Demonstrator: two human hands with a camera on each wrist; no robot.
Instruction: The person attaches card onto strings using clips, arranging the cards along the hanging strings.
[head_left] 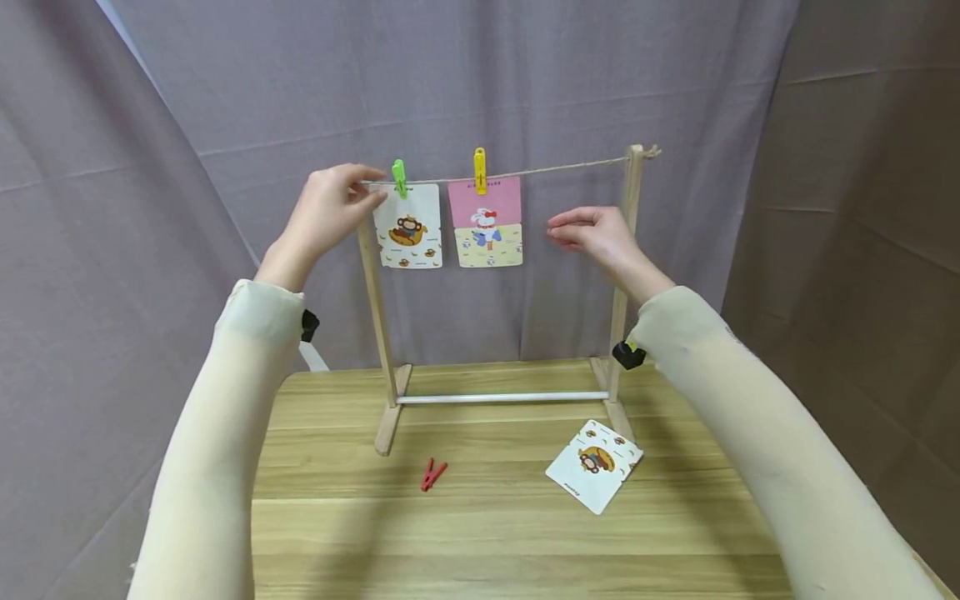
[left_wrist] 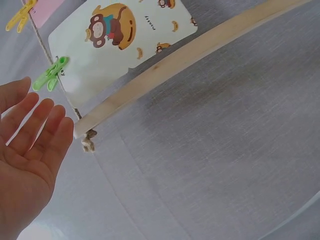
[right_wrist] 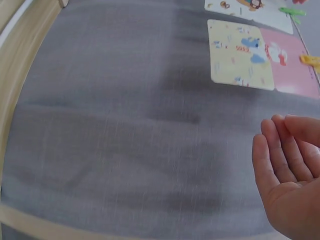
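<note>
My left hand (head_left: pixel 328 208) is raised at the left end of the string (head_left: pixel 573 167), its fingers loosely bent and holding nothing. Just beyond its fingertips, a green clothespin (head_left: pixel 400 178) clips a white monkey card (head_left: pixel 408 237) to the string. In the left wrist view, a small gap shows between the hand and the green clothespin. A yellow clothespin (head_left: pixel 480 172) fastens a pink and yellow card (head_left: pixel 486 242) beside it. My right hand (head_left: pixel 600 240) hovers right of that card, below the string, with nothing in its slightly bent fingers.
Two wooden posts (head_left: pixel 632 200) with feet and a white crossbar (head_left: pixel 502 397) carry the string. On the wooden table (head_left: pixel 480 533) lie a red clothespin (head_left: pixel 432 475) and another white monkey card (head_left: pixel 595 467) near the right foot. Grey curtains (head_left: pixel 525 83) hang behind.
</note>
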